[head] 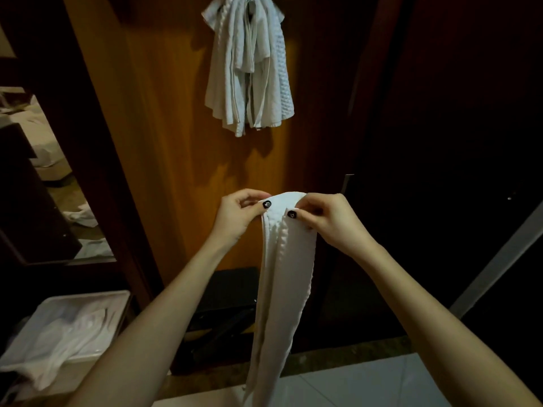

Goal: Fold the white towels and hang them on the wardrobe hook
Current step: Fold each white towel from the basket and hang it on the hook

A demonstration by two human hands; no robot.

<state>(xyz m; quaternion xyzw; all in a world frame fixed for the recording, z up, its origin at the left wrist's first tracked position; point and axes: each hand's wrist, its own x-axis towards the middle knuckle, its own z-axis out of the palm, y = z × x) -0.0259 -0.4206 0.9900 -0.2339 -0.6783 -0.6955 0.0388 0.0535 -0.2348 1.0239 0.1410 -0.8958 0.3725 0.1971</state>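
Observation:
A white towel (283,277), folded into a long narrow strip, hangs down in front of me. My left hand (241,214) pinches its top left corner and my right hand (326,220) pinches the top right, thumbs on the near side. Above, several white towels (249,71) hang bunched from the wardrobe hook (252,7) on the orange wooden wardrobe door (164,118). The hook itself is mostly covered by cloth.
A basket (88,301) with more white cloth stands at the lower left. A dark box (226,312) sits on the floor against the door. To the right is a dark wardrobe panel (446,142); a mirror (38,160) is on the left.

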